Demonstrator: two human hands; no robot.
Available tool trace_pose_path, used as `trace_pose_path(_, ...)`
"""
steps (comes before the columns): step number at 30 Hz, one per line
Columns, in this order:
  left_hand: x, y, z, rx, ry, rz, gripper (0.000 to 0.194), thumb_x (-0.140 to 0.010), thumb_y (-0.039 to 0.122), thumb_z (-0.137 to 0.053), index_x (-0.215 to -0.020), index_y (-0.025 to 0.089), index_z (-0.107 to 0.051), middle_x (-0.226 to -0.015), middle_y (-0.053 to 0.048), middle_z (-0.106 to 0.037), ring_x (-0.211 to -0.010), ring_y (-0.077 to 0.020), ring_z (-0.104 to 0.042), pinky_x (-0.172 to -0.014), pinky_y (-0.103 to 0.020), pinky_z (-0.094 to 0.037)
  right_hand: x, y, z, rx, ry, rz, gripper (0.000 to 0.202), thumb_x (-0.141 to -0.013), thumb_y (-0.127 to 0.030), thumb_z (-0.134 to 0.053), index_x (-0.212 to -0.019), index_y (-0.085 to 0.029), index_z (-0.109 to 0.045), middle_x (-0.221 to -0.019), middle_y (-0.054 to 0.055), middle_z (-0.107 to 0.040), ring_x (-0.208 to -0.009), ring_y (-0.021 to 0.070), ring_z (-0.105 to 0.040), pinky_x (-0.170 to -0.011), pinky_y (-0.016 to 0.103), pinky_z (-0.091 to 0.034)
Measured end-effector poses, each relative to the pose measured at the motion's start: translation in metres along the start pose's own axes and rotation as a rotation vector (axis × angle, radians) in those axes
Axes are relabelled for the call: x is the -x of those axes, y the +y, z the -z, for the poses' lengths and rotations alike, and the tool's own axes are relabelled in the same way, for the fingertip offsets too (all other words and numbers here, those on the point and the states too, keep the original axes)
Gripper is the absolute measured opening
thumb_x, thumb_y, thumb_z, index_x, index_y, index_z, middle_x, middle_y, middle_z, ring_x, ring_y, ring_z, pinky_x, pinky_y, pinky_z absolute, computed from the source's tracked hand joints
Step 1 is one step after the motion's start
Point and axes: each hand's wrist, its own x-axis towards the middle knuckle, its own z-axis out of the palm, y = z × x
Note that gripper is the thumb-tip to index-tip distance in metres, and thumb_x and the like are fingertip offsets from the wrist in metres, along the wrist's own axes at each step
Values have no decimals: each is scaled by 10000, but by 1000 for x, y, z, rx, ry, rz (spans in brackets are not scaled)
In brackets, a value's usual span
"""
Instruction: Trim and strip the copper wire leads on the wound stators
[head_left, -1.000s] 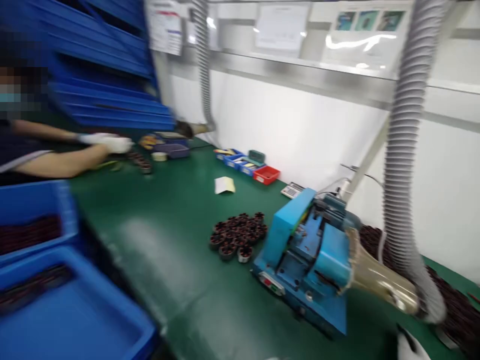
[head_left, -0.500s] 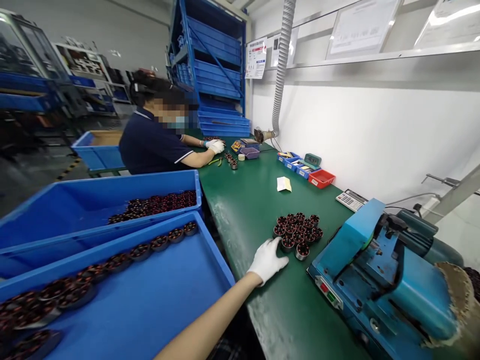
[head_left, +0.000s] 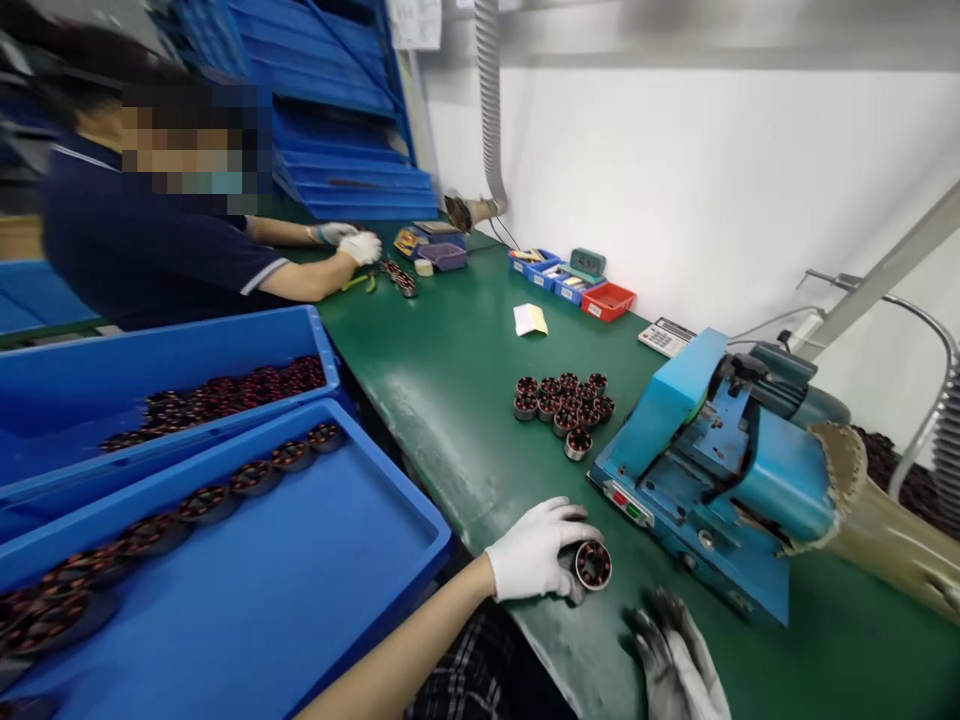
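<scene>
In a white glove, my left hand (head_left: 536, 552) grips a round wound motor stator (head_left: 594, 566), a metal ring with dark red coils inside, near the front edge of the green bench. My right hand (head_left: 677, 655), in a glove with grey, dirty fingers, is low in the view just right of that stator. Its fingers are stretched out and hold nothing. Farther back on the bench stands a cluster of several similar stators (head_left: 567, 402), apart from both hands.
A blue grinding machine (head_left: 712, 470) stands at the right. Blue bins (head_left: 315, 540) with stators stand at the left. A co-worker (head_left: 165, 220) with gloved hands works at the bench's far end. Small trays (head_left: 608, 300), a paper note (head_left: 530, 320) and a calculator (head_left: 667, 337) lie towards the wall.
My left hand has taken a stator from the cluster and drawn it towards me. My right hand has come into view. The camera has turned downward and to the right.
</scene>
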Motion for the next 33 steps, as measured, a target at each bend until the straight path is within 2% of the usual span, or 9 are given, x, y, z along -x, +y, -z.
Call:
trace_pose_path(3,13,24,-10,-21,-48,-106,704,-643,471,-713,-1253,228,-460,-1266,-68,-517,-1215,-267,-410,-1068,-400,-248,-4,3,-4,57,87,-148,513,-596,-406,-771,-1048,-205,-637,-1125,102,-638,-846,258,-654,-624,335,-552)
trace_pose_path(6,20,41,-22,-33,-31,-108,838,-613,542,-710,-1303,187,-391,-1325,-95,-463,-1276,-304,-328,-1103,-453,-164,-10,7,-4,296,94,-156,562,-529,-407,-779,-1020,-161,-660,-965,108,-693,-730,252,-656,-507,297,-529)
trace_pose_path(11,12,53,-42,36,18,-66,799,-638,414,-705,-1303,127,-368,-1241,-126,-524,-1159,-261,-465,-1053,-398,-305,-14,-3,-13,590,51,98,344,-603,-352,-696,-911,-200,-707,-979,89,-668,-896,246,-624,-796,343,-514)
trace_pose_path(14,6,55,-47,61,64,-33,792,-553,427,-734,-1233,135,-454,-1020,-87,-610,-976,-248,-556,-1008,-402,-356,-9,-17,-28,684,12,149,193,-658,-344,-643,-779,-216,-724,-892,75,-658,-848,221,-618,-788,320,-498)
trace_pose_path(19,6,56,-47,40,100,-92,591,-447,609,-733,-878,218,-629,-854,-24,-587,-870,-231,-556,-1028,-435,-302,-8,-31,-33,455,135,71,217,-637,-391,-687,-668,-175,-685,-643,39,-635,-603,168,-584,-590,278,-490)
trace_pose_path(24,9,59,-43,90,110,-104,606,-452,604,-757,-894,214,-619,-841,-28,-595,-901,-240,-553,-1010,-420,-324,-14,-47,-6,-55,340,75,257,-631,-383,-738,-790,-210,-633,-675,-33,-635,-550,88,-561,-542,209,-483)
trace_pose_path(26,10,59,-40,123,101,-120,618,-486,537,-774,-977,206,-595,-920,-41,-613,-965,-250,-545,-1020,-410,-317,-12,-49,3,-89,380,57,301,-607,-347,-764,-849,-216,-643,-752,-21,-668,-582,92,-584,-558,205,-496)
trace_pose_path(30,12,55,-38,225,-12,-120,851,-561,410,-776,-1284,193,-382,-1125,-64,-613,-1054,-249,-544,-1041,-406,-306,0,-37,1,260,154,-133,449,-575,-339,-763,-983,-181,-659,-865,57,-692,-712,182,-637,-635,274,-531)
trace_pose_path(33,12,54,-39,254,-77,-89,932,-554,361,-772,-1335,173,-301,-1139,-71,-621,-1051,-246,-566,-1053,-408,-293,6,-28,-12,607,13,-9,452,-546,-286,-740,-988,-207,-681,-904,58,-664,-827,228,-630,-731,305,-525)
